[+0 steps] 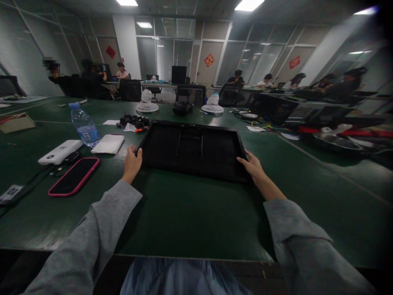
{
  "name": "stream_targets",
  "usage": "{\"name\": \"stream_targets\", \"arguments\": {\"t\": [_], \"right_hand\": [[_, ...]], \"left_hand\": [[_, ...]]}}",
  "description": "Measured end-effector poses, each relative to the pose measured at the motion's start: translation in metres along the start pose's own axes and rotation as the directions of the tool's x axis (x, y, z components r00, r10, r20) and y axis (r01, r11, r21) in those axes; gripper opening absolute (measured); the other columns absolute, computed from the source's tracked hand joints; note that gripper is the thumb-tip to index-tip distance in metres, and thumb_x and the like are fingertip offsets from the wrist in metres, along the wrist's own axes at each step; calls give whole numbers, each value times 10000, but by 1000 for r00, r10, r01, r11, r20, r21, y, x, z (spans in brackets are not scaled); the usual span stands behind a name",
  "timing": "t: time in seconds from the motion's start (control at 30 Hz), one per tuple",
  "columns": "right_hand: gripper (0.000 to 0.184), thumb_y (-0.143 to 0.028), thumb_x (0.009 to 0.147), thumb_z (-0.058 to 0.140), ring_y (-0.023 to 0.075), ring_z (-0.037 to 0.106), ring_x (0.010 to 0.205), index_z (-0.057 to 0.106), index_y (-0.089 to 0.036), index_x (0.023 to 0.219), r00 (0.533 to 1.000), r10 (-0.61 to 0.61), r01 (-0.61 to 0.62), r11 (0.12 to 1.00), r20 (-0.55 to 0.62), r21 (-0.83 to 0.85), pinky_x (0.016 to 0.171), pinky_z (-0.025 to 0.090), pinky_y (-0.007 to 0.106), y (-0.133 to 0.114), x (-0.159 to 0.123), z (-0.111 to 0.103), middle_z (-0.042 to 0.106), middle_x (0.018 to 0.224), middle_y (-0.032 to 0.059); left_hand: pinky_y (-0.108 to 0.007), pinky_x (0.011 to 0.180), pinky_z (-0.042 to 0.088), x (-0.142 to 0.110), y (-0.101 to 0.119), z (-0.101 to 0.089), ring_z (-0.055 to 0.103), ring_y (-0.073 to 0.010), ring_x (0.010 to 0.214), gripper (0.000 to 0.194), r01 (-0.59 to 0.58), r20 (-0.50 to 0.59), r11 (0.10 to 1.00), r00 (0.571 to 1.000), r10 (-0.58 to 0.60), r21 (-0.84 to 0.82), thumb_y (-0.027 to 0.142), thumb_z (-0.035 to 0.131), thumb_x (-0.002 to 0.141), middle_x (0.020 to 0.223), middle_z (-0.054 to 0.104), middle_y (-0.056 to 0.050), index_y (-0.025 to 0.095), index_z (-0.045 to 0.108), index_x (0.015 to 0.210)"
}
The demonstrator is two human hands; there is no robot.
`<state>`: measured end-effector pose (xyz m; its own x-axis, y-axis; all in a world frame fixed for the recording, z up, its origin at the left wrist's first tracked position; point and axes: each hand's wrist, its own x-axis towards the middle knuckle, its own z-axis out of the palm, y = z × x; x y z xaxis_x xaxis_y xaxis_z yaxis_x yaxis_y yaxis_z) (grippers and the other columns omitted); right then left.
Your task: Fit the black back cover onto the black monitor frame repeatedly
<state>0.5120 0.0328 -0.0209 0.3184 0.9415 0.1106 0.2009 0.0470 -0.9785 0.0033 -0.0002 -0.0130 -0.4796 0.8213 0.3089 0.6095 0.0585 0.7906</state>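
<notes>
A black rectangular plastic casing (215, 149) with a raised rim, much like a monitor shell, lies open side up over the green table, tilted slightly. Two thin ribs and a small recess show in its middle. My left hand (133, 164) grips its left edge, thumb on the rim. At the opposite end my right hand (253, 166) is closed on the right edge, with the thumb over the rim and the other fingers partly hidden behind it. Whether the casing's underside touches the table I cannot tell.
Left on the green table (196, 221) are a water bottle (86, 125), white tissues (108, 144), a white power bank (60, 152) and a pink-edged phone (74, 177). Beyond stand two white fans (147, 105) and small black parts (133, 121). Cables (260, 123) lie right. Several people sit farther back.
</notes>
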Motion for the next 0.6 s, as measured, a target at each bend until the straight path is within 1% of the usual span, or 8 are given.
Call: {"name": "stream_targets", "arguments": {"t": [0.13, 0.27, 0.37, 0.47, 0.53, 0.57, 0.6], "right_hand": [[655, -270, 719, 746, 253, 754, 911, 633, -238, 1364, 999, -34, 34, 999, -14, 37, 870, 644, 428, -4, -6, -4, 777, 979, 42], [619, -246, 693, 750, 244, 746, 961, 655, -229, 1304, 996, -46, 50, 998, -79, 41, 941, 616, 438, -2, -5, -16, 778, 1019, 29], [575, -231, 683, 738, 237, 737, 986, 663, -221, 1252, 984, -75, 78, 997, -164, 11, 975, 598, 443, 2, 0, -29, 770, 1026, 22], [492, -217, 690, 711, 241, 726, 1012, 660, -222, 1179, 958, -83, 83, 996, -276, -11, 988, 589, 440, 7, 5, -42, 754, 1038, 30], [444, -193, 699, 687, 245, 716, 1042, 641, -214, 1140, 926, -79, 76, 997, -369, -23, 1008, 572, 408, 8, 7, -51, 741, 1064, 55], [429, -185, 714, 662, 249, 707, 1073, 622, -207, 1140, 917, -88, 78, 996, -390, -41, 1023, 558, 392, 8, 7, -55, 733, 1091, 77], [420, -182, 737, 626, 255, 691, 1114, 598, -201, 1156, 920, -107, 87, 994, -377, -69, 1037, 542, 381, 8, 7, -59, 721, 1125, 101]], "left_hand": [[-460, 1214, 367, 0, 0, -1, 507, -305, 1432, 596, -26, -53, 1000, 998, 27, 15, 351, 506, 997, 1507, 565, -202, 106, 386, 1528], [-474, 1253, 304, 1, 1, -3, 432, -312, 1487, 622, -59, -130, 998, 990, 63, 37, 330, 529, 977, 1525, 537, -218, 84, 378, 1528], [-501, 1274, 249, 1, 1, -5, 350, -318, 1532, 675, -81, -185, 996, 979, 88, 46, 318, 544, 959, 1574, 476, -225, 81, 328, 1553], [-520, 1289, 198, 0, 5, -7, 257, -317, 1572, 768, -104, -230, 993, 967, 112, 49, 319, 548, 952, 1655, 340, -236, 88, 214, 1604], [-535, 1292, 176, -2, 7, -9, 218, -319, 1586, 813, -113, -250, 992, 960, 124, 58, 327, 544, 955, 1693, 257, -224, 115, 141, 1630], [-547, 1291, 169, -3, 9, -9, 209, -322, 1589, 827, -113, -253, 991, 959, 126, 64, 332, 541, 957, 1703, 232, -217, 130, 115, 1638], [-559, 1289, 165, -4, 10, -10, 205, -326, 1590, 835, -111, -254, 991, 959, 126, 70, 336, 537, 960, 1707, 220, -212, 141, 98, 1642]]}}
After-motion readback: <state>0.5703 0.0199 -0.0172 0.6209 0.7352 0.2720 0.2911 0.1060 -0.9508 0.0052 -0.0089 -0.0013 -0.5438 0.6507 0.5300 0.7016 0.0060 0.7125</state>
